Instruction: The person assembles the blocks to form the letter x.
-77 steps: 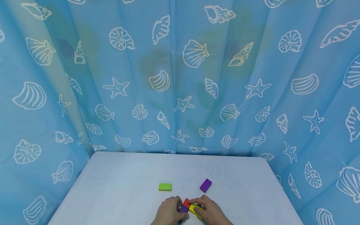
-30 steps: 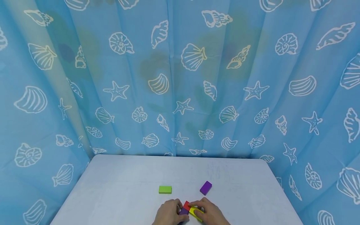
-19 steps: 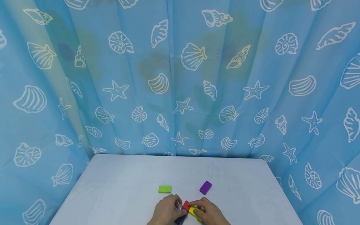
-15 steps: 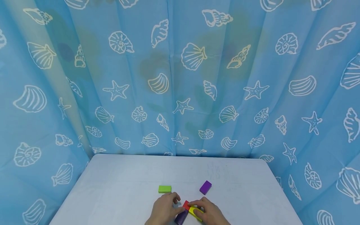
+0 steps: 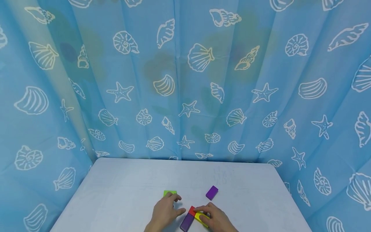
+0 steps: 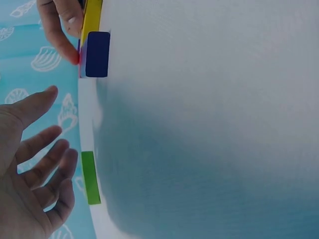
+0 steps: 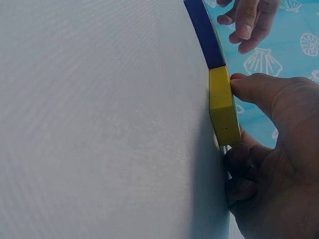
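Observation:
My right hand (image 5: 216, 218) holds a yellow block (image 7: 221, 92), its thumb and fingers about the block; a fingertip touches the small red block (image 5: 192, 210). A dark purple block (image 5: 187, 222), bluish in the wrist views, lies end to end with the red one. The yellow block meets them at an angle, touching. My left hand (image 5: 164, 210) hovers to the left with fingers spread and loosely bent, holding nothing. Just beyond its fingertips in the head view is a light green block (image 6: 90, 178), partly covered by the hand there.
A bright purple block (image 5: 212, 192) lies apart, farther back on the white table (image 5: 130, 183). Behind the table and along both sides hangs a blue curtain (image 5: 185, 96) printed with shells and starfish.
My left hand has let go of the dark purple block and moved left and away toward the green block. My right hand has stayed on the yellow block.

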{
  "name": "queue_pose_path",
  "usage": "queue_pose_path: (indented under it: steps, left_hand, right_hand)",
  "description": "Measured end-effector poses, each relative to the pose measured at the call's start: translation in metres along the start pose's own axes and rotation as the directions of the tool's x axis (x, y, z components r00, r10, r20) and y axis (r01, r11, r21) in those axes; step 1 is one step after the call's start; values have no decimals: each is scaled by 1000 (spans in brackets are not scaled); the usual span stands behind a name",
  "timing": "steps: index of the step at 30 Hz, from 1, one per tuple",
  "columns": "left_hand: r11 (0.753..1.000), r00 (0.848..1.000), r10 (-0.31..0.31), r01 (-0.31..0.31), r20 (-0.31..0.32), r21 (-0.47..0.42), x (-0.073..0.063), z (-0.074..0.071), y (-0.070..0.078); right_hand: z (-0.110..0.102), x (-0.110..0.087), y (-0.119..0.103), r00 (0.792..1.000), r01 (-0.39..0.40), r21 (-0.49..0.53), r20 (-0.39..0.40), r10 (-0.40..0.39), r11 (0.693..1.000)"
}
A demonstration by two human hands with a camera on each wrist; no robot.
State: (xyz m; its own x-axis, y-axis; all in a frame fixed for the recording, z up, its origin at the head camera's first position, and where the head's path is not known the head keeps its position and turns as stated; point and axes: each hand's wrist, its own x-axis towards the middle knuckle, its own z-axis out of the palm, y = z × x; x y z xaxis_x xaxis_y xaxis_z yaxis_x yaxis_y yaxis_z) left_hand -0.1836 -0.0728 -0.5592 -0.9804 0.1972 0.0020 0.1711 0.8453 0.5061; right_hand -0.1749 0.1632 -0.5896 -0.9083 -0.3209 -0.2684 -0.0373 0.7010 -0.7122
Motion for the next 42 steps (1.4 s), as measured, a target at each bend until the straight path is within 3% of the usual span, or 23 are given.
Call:
queue_pose_path:
  steps: [8, 20, 34, 42]
  left_hand:
    - [999, 998, -19, 21, -54, 44, 1, 1, -6]
    - [987, 992, -125, 125, -5, 98, 8, 7, -8]
    - [990, 995, -98, 98, -6, 99, 13, 1, -13]
    - [997, 998, -22, 27, -55, 75, 19, -2, -20]
  right_hand:
    - [0, 0, 1, 1000, -27, 24, 2, 27, 999]
    - [-1, 0, 1, 1000, -20, 53, 8, 20, 998]
    - [0, 0, 1, 1000, -22, 45, 10, 21, 999]
    - [-1, -1, 0, 1000, -28, 38, 6, 28, 999]
